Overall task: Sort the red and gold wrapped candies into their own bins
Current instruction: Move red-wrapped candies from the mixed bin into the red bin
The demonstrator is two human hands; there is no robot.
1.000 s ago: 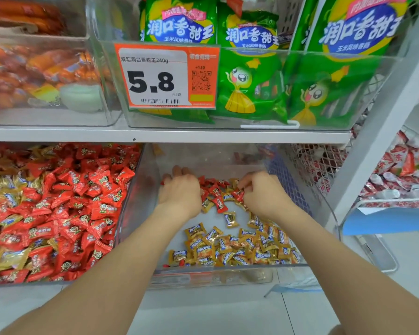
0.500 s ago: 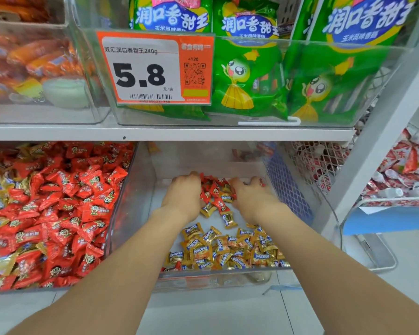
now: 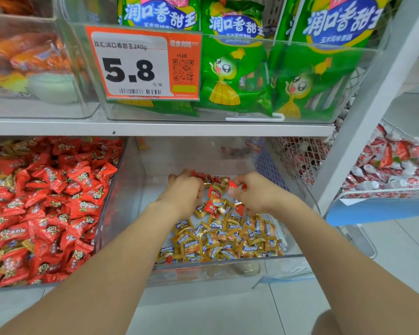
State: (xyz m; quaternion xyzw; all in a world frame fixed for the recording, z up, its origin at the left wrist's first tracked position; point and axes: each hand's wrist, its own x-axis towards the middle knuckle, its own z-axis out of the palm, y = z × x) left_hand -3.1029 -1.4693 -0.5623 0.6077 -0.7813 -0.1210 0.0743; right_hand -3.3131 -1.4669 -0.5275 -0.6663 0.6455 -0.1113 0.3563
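Red candies (image 3: 213,192) lie in a loose mixed heap between the two hands, at the back of the clear bin (image 3: 228,269). They are just right of the left hand (image 3: 182,195) and just left of the right hand (image 3: 258,195), their short pillow shapes pointing every way. Gold candies (image 3: 228,238) lie nearer the wrists. The red-candy bin (image 3: 109,201) sits left of the left hand, past the clear wall, so that hand is nearer for carrying across. The left hand is palm down, fingers curled over wrappers; whether it grips any I cannot tell. The right hand's thumb and fingertips pinch one of the red candies.
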